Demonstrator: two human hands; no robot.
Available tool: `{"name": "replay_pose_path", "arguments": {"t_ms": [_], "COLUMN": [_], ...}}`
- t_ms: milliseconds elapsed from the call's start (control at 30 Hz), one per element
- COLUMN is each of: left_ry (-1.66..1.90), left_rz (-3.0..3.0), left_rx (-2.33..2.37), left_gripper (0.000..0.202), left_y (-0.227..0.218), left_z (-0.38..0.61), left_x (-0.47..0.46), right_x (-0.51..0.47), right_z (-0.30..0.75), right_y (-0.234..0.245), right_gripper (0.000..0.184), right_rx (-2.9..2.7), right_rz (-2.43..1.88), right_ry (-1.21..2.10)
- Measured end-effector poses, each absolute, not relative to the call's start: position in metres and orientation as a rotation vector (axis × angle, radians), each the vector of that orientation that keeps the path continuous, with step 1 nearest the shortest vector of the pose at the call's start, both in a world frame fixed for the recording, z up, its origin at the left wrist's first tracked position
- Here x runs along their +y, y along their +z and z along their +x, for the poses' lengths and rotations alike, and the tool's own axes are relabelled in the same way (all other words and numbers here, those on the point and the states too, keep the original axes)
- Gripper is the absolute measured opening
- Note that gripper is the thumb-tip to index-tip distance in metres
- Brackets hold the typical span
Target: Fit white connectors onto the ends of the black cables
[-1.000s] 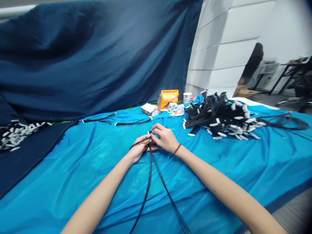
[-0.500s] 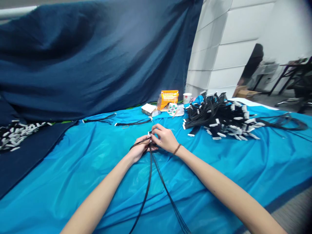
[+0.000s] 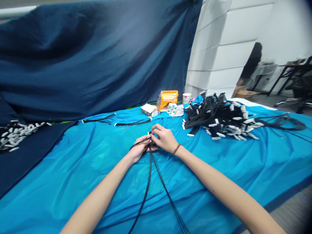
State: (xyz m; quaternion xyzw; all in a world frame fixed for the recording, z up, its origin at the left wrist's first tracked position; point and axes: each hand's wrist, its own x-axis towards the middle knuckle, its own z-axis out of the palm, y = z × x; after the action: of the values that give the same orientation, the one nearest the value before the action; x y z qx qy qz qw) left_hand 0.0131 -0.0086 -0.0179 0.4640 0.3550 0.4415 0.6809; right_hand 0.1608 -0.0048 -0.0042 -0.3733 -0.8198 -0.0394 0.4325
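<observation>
Both my hands meet over the middle of the blue-covered table around a black wire harness (image 3: 149,175). My left hand (image 3: 138,150) is closed on its wires, which loop over the fingers. A small white connector (image 3: 149,133) pokes up between the hands at the harness's upper end. My right hand (image 3: 163,138) pinches at this connector with thumb and fingers; the fingertips partly hide it. From the hands the wires hang down in two strands that spread apart toward the near edge of the view.
A big heap of black harnesses (image 3: 219,117) with white connectors lies at the right. More white-ended harnesses (image 3: 19,135) are piled at the far left. Behind my hands are two bundles, an orange bag (image 3: 167,100), a small box (image 3: 149,110) and a paper cup (image 3: 186,98).
</observation>
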Motion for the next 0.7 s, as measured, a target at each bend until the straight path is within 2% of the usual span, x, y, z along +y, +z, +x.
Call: {"name": "replay_pose_path", "arguments": {"t_ms": [700], "left_ry": [0.99], "left_rz": [1.059], "left_rx": [0.813], "left_gripper": [0.023], "left_y": [-0.0168], "left_z": [0.0132], "left_x": [-0.0096], "right_x": [-0.005], "right_z": [0.1613], "right_y": [-0.004], "right_gripper": [0.013], "right_rx": [-2.047], "right_rz": [-0.933], "right_ry": [-0.081]}}
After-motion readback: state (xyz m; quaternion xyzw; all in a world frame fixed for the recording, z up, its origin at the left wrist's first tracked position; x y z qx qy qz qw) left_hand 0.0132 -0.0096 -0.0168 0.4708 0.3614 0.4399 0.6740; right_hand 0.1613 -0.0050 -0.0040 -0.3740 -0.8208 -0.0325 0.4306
